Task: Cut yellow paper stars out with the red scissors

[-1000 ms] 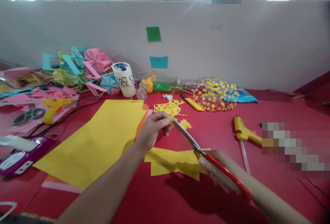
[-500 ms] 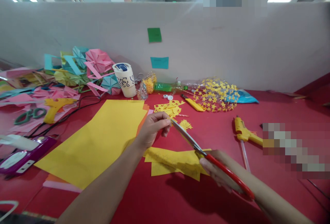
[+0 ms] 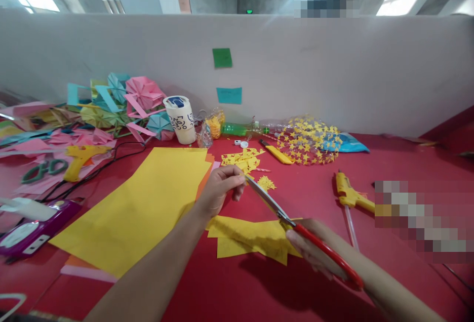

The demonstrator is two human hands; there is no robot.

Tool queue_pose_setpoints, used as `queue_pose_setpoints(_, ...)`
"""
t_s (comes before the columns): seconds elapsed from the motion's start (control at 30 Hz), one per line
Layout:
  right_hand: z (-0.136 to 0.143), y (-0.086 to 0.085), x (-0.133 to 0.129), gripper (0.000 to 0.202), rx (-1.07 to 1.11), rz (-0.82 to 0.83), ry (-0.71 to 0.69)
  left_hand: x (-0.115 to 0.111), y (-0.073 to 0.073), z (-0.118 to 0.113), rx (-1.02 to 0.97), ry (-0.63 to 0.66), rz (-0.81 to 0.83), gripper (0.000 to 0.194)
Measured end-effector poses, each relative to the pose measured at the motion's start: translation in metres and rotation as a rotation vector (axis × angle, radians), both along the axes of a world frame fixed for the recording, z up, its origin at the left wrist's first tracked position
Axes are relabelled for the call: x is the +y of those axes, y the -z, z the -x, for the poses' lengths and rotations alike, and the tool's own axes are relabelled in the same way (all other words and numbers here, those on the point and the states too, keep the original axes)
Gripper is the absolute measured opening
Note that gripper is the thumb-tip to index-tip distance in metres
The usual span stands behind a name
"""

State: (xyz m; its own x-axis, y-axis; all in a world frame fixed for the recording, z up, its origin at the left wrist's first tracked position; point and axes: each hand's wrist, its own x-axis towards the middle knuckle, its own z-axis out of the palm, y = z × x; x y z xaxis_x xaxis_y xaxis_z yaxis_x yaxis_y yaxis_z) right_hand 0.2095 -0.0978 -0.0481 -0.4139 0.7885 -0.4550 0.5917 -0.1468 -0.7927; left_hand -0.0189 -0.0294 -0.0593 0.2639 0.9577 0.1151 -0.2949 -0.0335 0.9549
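My right hand [image 3: 311,245] is closed around a pair of red-handled scissors [image 3: 326,250], with the blades pointing up and left. The blade tips reach the fingertips of my left hand [image 3: 225,186]. That hand is pinched on a small piece of yellow paper [image 3: 246,177], mostly hidden by the fingers. Below both hands lie overlapping yellow paper strips [image 3: 248,238] on the red table. Just beyond the blades sits a small pile of cut yellow stars [image 3: 266,182], and farther back are yellow paper scraps [image 3: 242,159] with star-shaped holes.
Large yellow sheets [image 3: 148,203] lie left, over orange and pink ones. A glue gun [image 3: 348,191] rests at right, another [image 3: 79,159] at left beside green scissors [image 3: 44,170]. A tumbler [image 3: 181,122], a yellow cutter [image 3: 279,154] and a star-covered clear bundle [image 3: 311,139] line the back.
The whole view has tilted up slightly, so things sit a little lower. Both hands and the scissors keep nearly the same pose.
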Motion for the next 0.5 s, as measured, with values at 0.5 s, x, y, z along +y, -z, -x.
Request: queue_pose_setpoints(0.5,-0.003,0.009,0.0,0.045,0.129,0.022,-0.001,-0.005,-0.001,-0.003,0.121,-0.103,-0.14,0.02)
